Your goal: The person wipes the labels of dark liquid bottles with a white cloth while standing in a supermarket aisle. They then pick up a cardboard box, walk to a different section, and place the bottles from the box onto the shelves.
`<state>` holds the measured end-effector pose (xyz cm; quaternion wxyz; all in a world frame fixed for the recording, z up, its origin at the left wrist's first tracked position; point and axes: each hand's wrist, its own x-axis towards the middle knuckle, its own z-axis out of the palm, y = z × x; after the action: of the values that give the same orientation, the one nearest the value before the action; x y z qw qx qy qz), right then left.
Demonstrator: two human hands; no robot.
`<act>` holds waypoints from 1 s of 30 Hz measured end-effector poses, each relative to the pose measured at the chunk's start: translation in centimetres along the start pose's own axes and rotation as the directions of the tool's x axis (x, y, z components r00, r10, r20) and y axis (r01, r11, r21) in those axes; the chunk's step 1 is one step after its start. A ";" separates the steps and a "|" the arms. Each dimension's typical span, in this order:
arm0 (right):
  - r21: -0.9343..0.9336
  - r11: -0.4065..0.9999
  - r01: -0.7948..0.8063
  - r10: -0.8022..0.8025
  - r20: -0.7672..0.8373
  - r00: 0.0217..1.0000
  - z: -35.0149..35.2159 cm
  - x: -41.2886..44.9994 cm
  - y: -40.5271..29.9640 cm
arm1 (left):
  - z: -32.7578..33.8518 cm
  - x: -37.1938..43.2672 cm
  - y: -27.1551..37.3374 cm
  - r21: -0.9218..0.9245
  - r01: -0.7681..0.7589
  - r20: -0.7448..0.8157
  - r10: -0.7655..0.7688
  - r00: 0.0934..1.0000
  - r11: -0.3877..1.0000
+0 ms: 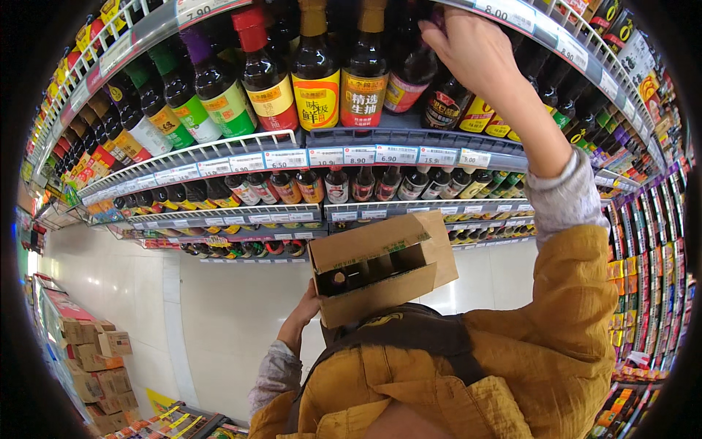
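My right hand [474,49] reaches up into the shelf, its fingers closed round the top of a dark glass sauce bottle [408,85] with a pink and yellow label. That bottle leans, and its cap is mostly hidden by my hand and the shelf edge above. With my left hand [307,307] I hold one end of an open cardboard box [373,247] against my front. Inside the box are divided compartments. A bottle top [339,277] shows in the compartment at the left end; the others are too dark to make out.
Bottles such as a red-capped one [269,88] and a yellow-labelled one [315,82] line the shelf behind a low wire rail [263,138]. A price-tagged shelf edge [515,16] runs overhead. Lower shelves [378,211] hold more bottles. Stacked cartons [98,378] stand at the lower left.
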<state>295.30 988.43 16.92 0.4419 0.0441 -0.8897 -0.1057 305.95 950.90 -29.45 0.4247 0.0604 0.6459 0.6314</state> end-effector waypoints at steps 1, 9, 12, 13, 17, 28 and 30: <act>-0.003 1.000 -0.007 0.007 0.003 1.000 0.8 0.8 0.4 | 0.1 -0.2 0.6 -0.016 0.005 0.005 -0.005 1.000 1.000; -0.024 0.935 -0.353 0.353 0.037 0.935 9.4 4.9 1.6 | 1.0 -0.4 2.5 0.012 -0.017 -0.002 0.017 1.000 1.000; 0.058 0.946 -0.318 0.298 0.218 0.929 10.6 5.7 3.0 | 0.9 0.0 2.7 0.015 0.001 0.009 -0.001 1.000 1.000; 0.069 0.952 -0.299 0.287 0.150 0.946 11.2 5.7 2.9 | 0.8 0.1 2.4 0.016 -0.010 0.010 0.010 1.000 1.000; 0.069 0.972 -0.224 0.222 0.035 0.974 12.3 6.1 3.0 | 0.2 0.5 1.2 0.015 0.020 0.019 -0.020 1.000 1.000; 0.057 0.976 -0.209 0.204 0.083 0.975 11.9 6.9 3.3 | 0.8 -0.6 2.0 0.007 -0.020 -0.045 0.020 0.999 1.000; 0.043 0.980 -0.195 0.191 0.084 0.978 10.9 7.3 2.9 | 0.6 -0.7 2.4 -0.008 0.003 -0.062 -0.004 0.998 1.000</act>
<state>282.30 991.65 16.85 0.4129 -0.0354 -0.9092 -0.0411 305.70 951.37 -26.93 0.4058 0.0379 0.6566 0.6346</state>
